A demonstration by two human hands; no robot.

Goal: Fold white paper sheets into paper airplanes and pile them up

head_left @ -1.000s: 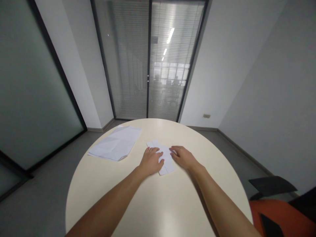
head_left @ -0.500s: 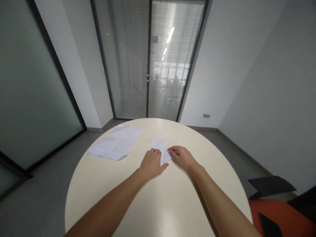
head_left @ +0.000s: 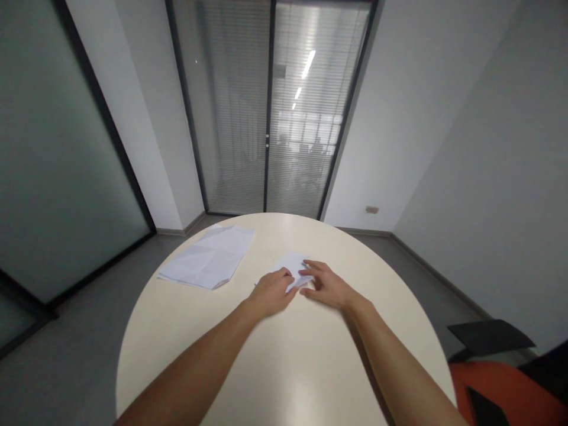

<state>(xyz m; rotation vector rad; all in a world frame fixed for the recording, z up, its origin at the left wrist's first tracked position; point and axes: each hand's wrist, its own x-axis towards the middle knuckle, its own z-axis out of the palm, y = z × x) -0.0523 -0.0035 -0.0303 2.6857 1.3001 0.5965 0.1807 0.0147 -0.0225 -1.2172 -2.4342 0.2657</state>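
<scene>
A small folded piece of white paper (head_left: 290, 260) lies near the middle of the round table, between my hands. My left hand (head_left: 271, 291) is on its left and near side, fingers curled and thumb at the near edge, gripping it. From the right, my right hand (head_left: 326, 284) reaches over the paper's right edge with fingers bent and spread apart, the fingertips on or just above it. Part of the paper is hidden under both hands.
Larger creased white sheets (head_left: 208, 257) lie at the table's far left. The cream round table (head_left: 284, 378) has a curved edge. An orange chair (head_left: 501, 387) with black armrests stands at the lower right. Beyond is a glass partition with blinds (head_left: 235, 118).
The small paper has turned and looks wider between the hands. My right hand has gone from a pinch at its right edge to spread fingers. My left hand has shifted slightly left.
</scene>
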